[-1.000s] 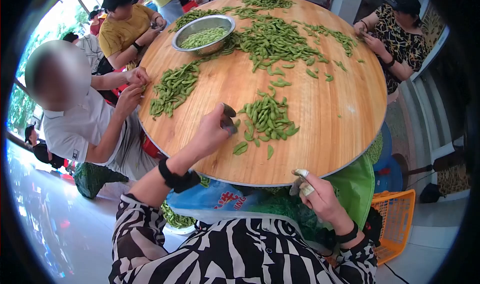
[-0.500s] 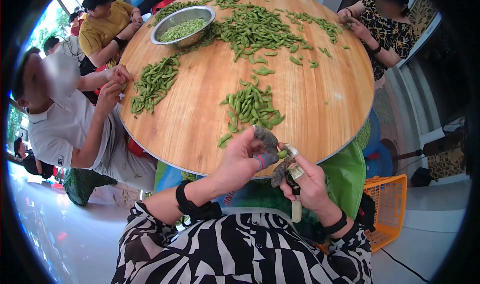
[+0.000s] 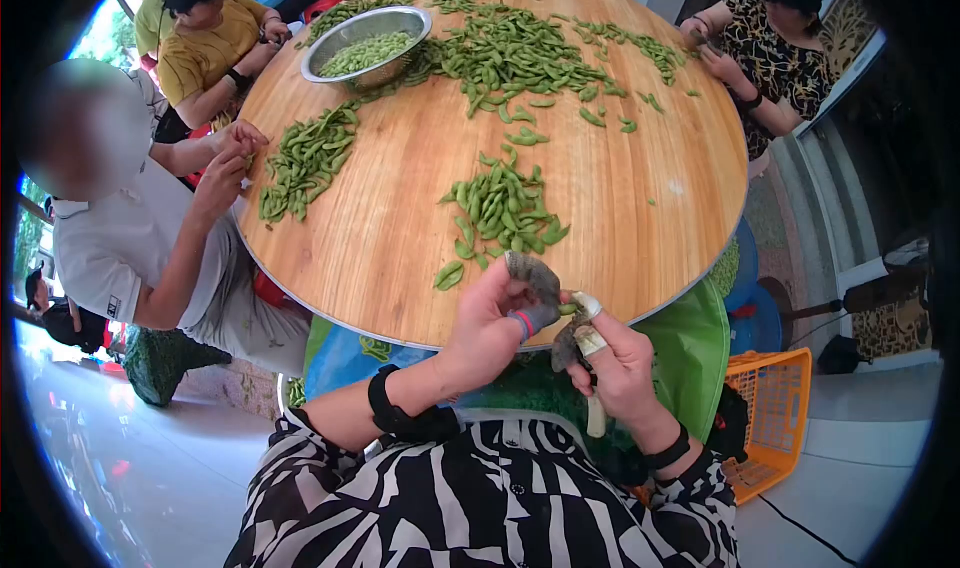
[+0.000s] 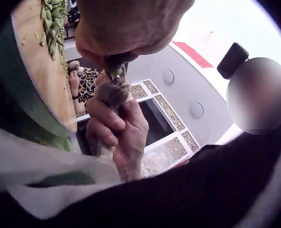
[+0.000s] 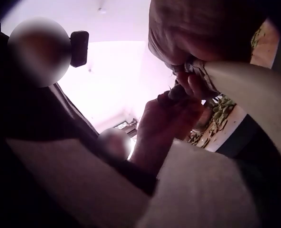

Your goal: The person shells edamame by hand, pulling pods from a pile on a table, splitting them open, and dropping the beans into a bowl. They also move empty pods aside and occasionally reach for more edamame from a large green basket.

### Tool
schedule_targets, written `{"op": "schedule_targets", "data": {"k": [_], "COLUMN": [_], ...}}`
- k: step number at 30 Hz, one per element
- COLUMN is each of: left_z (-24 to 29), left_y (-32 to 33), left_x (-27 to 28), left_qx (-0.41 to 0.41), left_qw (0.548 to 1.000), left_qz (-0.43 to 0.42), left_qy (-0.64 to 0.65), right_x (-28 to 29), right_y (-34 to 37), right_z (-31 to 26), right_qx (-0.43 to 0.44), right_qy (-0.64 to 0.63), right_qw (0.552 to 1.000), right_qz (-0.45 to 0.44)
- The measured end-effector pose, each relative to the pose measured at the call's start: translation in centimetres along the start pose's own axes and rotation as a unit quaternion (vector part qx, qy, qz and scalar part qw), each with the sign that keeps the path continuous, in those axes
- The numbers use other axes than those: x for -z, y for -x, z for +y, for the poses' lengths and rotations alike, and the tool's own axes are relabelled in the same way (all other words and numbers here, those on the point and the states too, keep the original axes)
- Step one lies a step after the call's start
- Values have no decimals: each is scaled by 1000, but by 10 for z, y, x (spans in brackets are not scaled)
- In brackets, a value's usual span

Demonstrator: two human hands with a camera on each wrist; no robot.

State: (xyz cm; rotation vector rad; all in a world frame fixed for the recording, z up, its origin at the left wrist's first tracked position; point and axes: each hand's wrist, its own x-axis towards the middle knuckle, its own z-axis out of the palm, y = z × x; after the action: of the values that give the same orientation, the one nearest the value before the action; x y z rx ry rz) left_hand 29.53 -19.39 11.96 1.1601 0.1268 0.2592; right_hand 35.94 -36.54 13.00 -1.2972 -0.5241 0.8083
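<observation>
My left hand (image 3: 488,333), grey covers on its thumb and index finger, pinches a green soybean pod (image 3: 568,309) just in front of the table's near edge. Close against it, my right hand (image 3: 622,363) grips a tool with a cream handle (image 3: 596,418); its working end is hidden among the fingers. White wraps and a grey cover are on the right hand's fingers. In the right wrist view the handle (image 5: 254,85) juts out below the palm. A small pile of pods (image 3: 505,208) lies on the table beyond both hands.
The round wooden table (image 3: 400,228) bears more pod heaps (image 3: 310,163) and a metal bowl (image 3: 368,48) of shelled beans. People sit at left and right, handling pods. Green and blue bags (image 3: 685,343) hang below the near edge; an orange crate (image 3: 770,418) stands right.
The left hand came back from the small pile to the right hand, and a pod now shows between them. Over the last half second the hands have stayed together with little movement.
</observation>
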Motion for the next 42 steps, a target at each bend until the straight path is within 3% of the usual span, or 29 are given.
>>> {"op": "schedule_targets", "data": {"k": [2, 4, 6, 8, 9, 11, 12, 13, 14, 15, 17, 20, 23, 25, 27, 30, 32, 34, 38, 42], "left_z": [-3, -3, 1, 2, 2, 1, 0, -1, -3, -6, -11, -12, -11, -16, -16, -9, -3, 0, -6, -9], "left_y": [-4, -8, -11, -12, -13, -15, -16, -16, -13, -13, -15, -13, -16, -18, -17, -14, -12, -13, -15, -16], "left_x": [3, 7, 7, 6, 6, 4, 3, 2, 2, 1, 1, 2, -1, 6, 9, 2, -5, -7, 0, 6], "left_qx": [14, 91, 115, 138, 145, 152, 208, 263, 265, 249, 231, 274, 312, 365, 386, 379, 352, 345, 328, 319], "left_qw": [1000, 990, 982, 970, 964, 957, 941, 921, 920, 924, 928, 923, 919, 872, 867, 874, 885, 908, 909, 911], "left_qz": [-4, -8, -23, -40, -38, -37, -42, -45, -41, -54, -71, -64, -26, -55, -70, -77, -63, -19, -64, -61], "left_qy": [19, 105, 150, 194, 220, 245, 264, 283, 285, 286, 284, 261, 239, 321, 309, 295, 298, 237, 247, 253], "right_x": [5, 10, 14, 16, 18, 22, 25, 29, 30, 31, 35, 44, 44, 47, 48, 47, 38, 33, 27, 27], "right_y": [-2, -3, -3, -5, -4, -2, -3, -5, -6, -8, -12, -8, -8, -8, -7, -5, 6, 7, 4, 6], "right_z": [2, 3, 2, -1, -3, -8, -7, -4, -1, 2, 3, 4, 9, 8, 10, 7, -6, -1, 6, 2], "right_qx": [28, 21, 11, -17, -16, 7, 8, 102, 192, 192, 288, 285, 289, 283, 277, 248, -28, -27, 10, 106], "right_qy": [53, 43, 34, -99, -100, 42, 41, 145, 245, 244, 337, 398, 363, 381, 395, 333, 229, 185, 80, 216], "right_qw": [998, 999, 999, 993, 993, 997, 997, 982, 947, 947, 894, 865, 881, 874, 868, 902, 970, 981, 997, 971], "right_qz": [-5, -13, -22, -54, -54, -60, -60, -69, -76, -77, -71, -107, -93, -105, -117, -117, -77, -59, -19, 2]}}
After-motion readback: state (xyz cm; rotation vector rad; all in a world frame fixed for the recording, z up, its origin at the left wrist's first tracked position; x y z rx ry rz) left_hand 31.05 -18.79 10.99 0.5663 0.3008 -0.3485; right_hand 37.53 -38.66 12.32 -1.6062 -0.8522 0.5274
